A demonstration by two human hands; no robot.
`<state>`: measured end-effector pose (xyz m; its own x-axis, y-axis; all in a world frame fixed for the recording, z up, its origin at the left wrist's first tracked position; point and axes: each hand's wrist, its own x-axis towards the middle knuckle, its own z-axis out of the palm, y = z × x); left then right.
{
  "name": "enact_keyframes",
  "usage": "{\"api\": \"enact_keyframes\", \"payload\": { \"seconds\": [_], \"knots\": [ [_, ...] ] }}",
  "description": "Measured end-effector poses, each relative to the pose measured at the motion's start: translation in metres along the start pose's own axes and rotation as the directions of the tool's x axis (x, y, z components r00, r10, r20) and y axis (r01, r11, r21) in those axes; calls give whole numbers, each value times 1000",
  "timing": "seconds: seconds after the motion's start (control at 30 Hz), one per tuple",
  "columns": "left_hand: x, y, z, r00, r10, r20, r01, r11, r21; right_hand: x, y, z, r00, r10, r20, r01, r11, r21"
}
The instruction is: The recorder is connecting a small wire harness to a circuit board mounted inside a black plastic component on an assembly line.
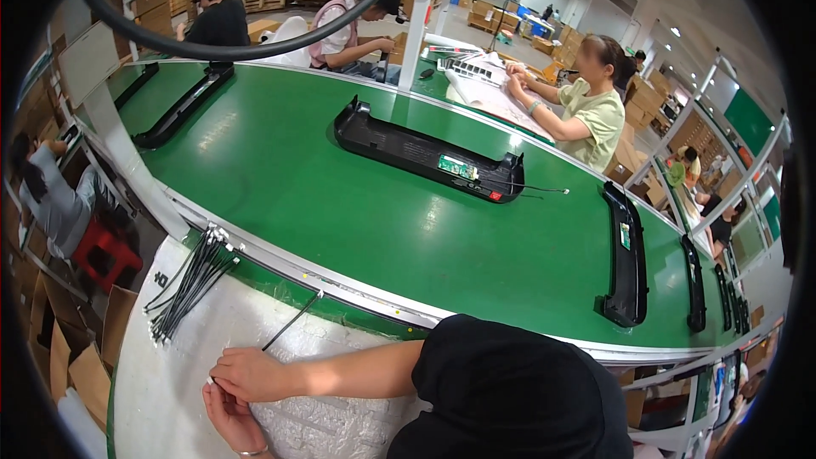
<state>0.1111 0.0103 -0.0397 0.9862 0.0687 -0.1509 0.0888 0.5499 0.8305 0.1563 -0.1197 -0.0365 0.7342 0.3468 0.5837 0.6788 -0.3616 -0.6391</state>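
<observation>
Low in the head view, my two hands meet over the white work surface. My right hand reaches in from the right, its fingers closed in a pinch. Just below it, my left hand is closed too, its fingertips against the right ones. A small white connector shows between the fingertips. From behind my right wrist a black cable runs up to a white plug by the conveyor rail; its middle is hidden by the hand. A bundle of black cables with white plugs lies farther left.
Beyond the rail, a green conveyor belt carries black plastic housings; one housing holds a green circuit board and a loose cable. Another housing lies to the right. A co-worker sits across the belt. Cardboard boxes stand at left.
</observation>
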Motion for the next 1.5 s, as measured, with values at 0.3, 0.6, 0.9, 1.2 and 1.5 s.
{"api": "enact_keyframes", "payload": {
  "seconds": [0.3, 0.6, 0.9, 1.2, 1.5],
  "knots": [
    [4, -4, -10, 999, 27, 40, -28, 999, 24, 1, 3, 1, 999, -6, 44, 5, 1000, 12],
    [4, -7, -13, 996, 45, 72, -46, 999, 4, 1, 2, 2, 999, 22, -26, -20, 996, 85],
    [6, -4, -11, 991, 29, 128, -31, 999, 13, 4, 6, 6, 999, -26, -26, 28, 997, 67],
    [-1, 4, 10, 1000, -15, -8, 15, 998, 56, 1, 14, 7, 1000, -15, 12, 14, 999, 52],
    [0, -4, 3, 1000, 7, 0, -7, 1000, 8, -1, 10, 1, 987, 73, 143, -79, 996, 39]
  ]
}}
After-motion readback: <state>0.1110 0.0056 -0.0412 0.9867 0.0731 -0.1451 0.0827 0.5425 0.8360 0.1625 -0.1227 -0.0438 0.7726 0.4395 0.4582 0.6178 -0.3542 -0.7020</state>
